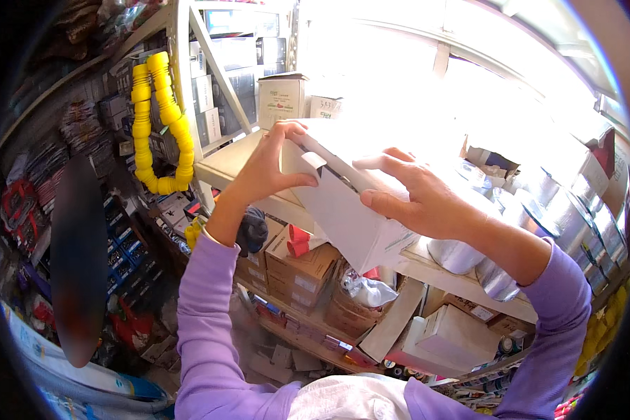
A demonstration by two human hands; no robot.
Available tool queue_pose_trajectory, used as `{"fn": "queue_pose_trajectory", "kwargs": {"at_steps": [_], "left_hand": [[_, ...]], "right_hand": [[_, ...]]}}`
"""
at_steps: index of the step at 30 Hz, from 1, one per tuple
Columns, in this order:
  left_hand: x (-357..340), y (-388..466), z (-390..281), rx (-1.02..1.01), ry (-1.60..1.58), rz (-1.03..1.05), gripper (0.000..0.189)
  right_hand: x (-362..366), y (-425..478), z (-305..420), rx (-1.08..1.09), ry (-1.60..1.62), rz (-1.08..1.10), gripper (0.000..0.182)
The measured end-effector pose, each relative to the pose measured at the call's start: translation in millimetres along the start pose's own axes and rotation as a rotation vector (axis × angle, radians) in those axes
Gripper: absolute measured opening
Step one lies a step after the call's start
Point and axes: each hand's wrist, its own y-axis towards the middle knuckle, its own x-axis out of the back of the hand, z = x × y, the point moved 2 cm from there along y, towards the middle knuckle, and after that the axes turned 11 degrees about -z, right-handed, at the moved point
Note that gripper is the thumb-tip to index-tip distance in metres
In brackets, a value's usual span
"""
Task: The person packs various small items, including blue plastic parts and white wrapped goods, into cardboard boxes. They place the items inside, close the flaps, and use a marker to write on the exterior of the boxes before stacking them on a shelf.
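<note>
A white cardboard box (341, 215) sits tilted at the front edge of a shelf, with a small flap (315, 160) sticking up at its top left. My left hand (273, 168) grips the box's left end, fingers over the top and thumb beside the flap. Along the top front edge lies my right hand (415, 194), its thumb at the front and its fingers over the lid. A dark gap runs between lid and front panel near the flap. Glare washes out the back of the box, and its contents are hidden.
The pale shelf board (231, 157) bears a small carton (282, 100) behind the box. Silver foil rolls (541, 210) stand on the right. A yellow corrugated hose (143, 131) hangs from the rack post at left. Brown cartons (299, 268) fill the lower shelf.
</note>
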Motion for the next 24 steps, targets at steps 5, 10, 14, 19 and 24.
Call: {"fn": "queue_pose_trajectory", "kwargs": {"at_steps": [5,10,14,19,24], "left_hand": [[22,17,25,-0.052,0.390,0.120,0.067],[21,15,42,0.267,-0.050,0.110,0.067],[19,19,49,0.130,0.120,0.147,0.059],[25,24,50,0.041,0.188,0.233,0.049],[5,25,36,-0.070,-0.017,0.208,0.041]], "right_hand": [[20,4,-7,0.019,0.189,0.174,0.062],[15,5,-18,0.084,0.075,0.293,0.079],[-2,2,-35,0.097,-0.199,0.305,0.086],[-10,-9,-26,0.331,-0.247,0.195,0.089],[-17,-8,-41,0.395,-0.208,0.115,0.086]]}}
